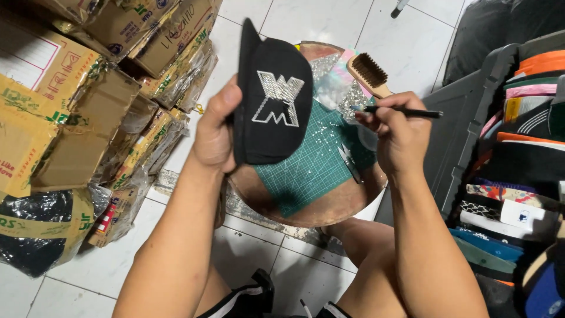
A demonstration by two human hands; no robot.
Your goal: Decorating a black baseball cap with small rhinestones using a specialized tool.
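At far left, a stack of brown cardboard cartons wrapped in clear film and printed tape (88,88) stands on the white tiled floor (306,23), well apart from the work.

The left hand (215,126) is clenched on the edge of a black flat-brimmed cap bearing a silver rhinestone emblem (273,97), holding it upright above the desk with the emblem turned toward the camera.

Below the cap sits the round brown wooden desk (329,206), carrying a green gridded cutting mat (312,168) with loose silver stones scattered over it.

At the far rim of the desk lies a wooden-handled brush with dark bristles (369,73), beside glittering sheet material that is too blurred to identify.

The right hand (400,132) grips a thin black pen-shaped tool (406,111) between thumb and fingers, the tool lying roughly level, its tip just right of the cap and not touching it.

At far right, a grey bin of stacked multicoloured caps (512,171) stands beside the person's knee.

Judgement: the step in hand appears to be stone setting or inspection of the emblem. The next move would call for a steady cap and precise tip placement on a single stone.
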